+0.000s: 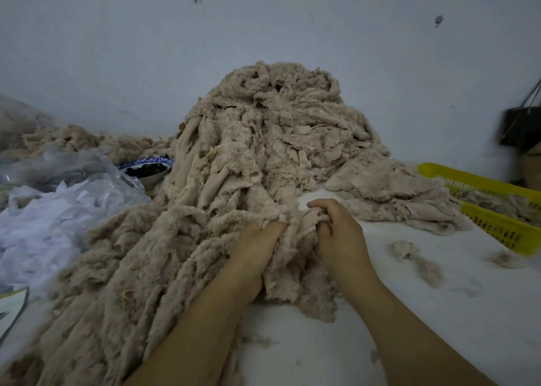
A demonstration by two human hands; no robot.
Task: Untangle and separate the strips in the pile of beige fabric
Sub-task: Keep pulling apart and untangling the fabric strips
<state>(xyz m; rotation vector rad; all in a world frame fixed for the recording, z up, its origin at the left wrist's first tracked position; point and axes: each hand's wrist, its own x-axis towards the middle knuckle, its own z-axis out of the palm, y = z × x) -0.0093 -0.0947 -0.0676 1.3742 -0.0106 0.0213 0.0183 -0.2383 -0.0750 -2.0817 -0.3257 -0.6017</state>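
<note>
Beige strip bunch [292, 239] clamped in curled fingers of left hand [251, 253] and right hand [339, 230]; tease apart gently sideways.

- Small textile-scrap sorting workshop, rough and informal.
- Huge pile of beige fabric strips [263, 139] heaped on white table [439, 312] against bare, stained wall [263, 19].
- Yellow plastic basket [474, 182] holding more scraps; clear bag [58, 210] of white offcuts; lint tufts [415, 256] scattered about.
</note>
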